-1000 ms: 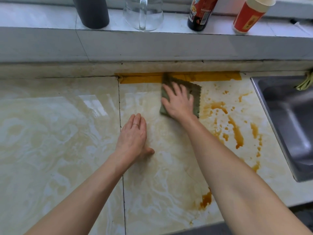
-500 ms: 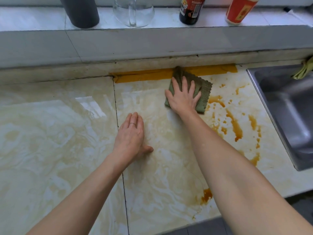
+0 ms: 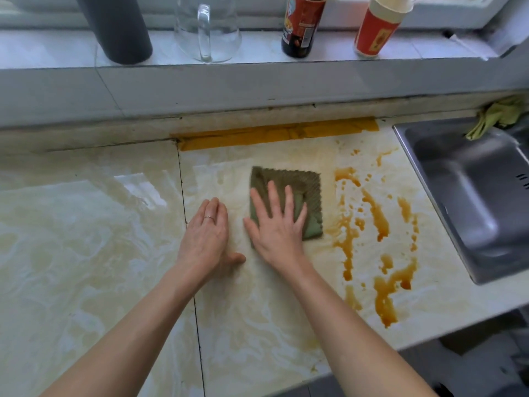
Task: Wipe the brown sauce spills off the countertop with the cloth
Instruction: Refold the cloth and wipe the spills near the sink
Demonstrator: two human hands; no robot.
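A green cloth (image 3: 300, 184) lies flat on the pale marble countertop (image 3: 86, 239). My right hand (image 3: 276, 224) presses on its near half with fingers spread and straight. Beside it, my left hand (image 3: 207, 236) rests flat on the counter, a ring on one finger. Brown sauce spills (image 3: 375, 213) streak and dot the counter to the right of the cloth, with a larger puddle (image 3: 386, 296) near the front edge. A faint brown smear surrounds the cloth.
A steel sink (image 3: 472, 196) lies at the right, a yellow-green rag (image 3: 495, 116) at its back corner. Orange tape (image 3: 274, 133) runs along the back wall. On the ledge stand a dark cylinder (image 3: 120, 30), a glass jug (image 3: 207, 27), a sauce bottle (image 3: 300, 27) and a red cup (image 3: 375, 30).
My right hand has pulled the cloth from the tape at the back wall towards me, close beside my left hand. My left hand has stayed in place.
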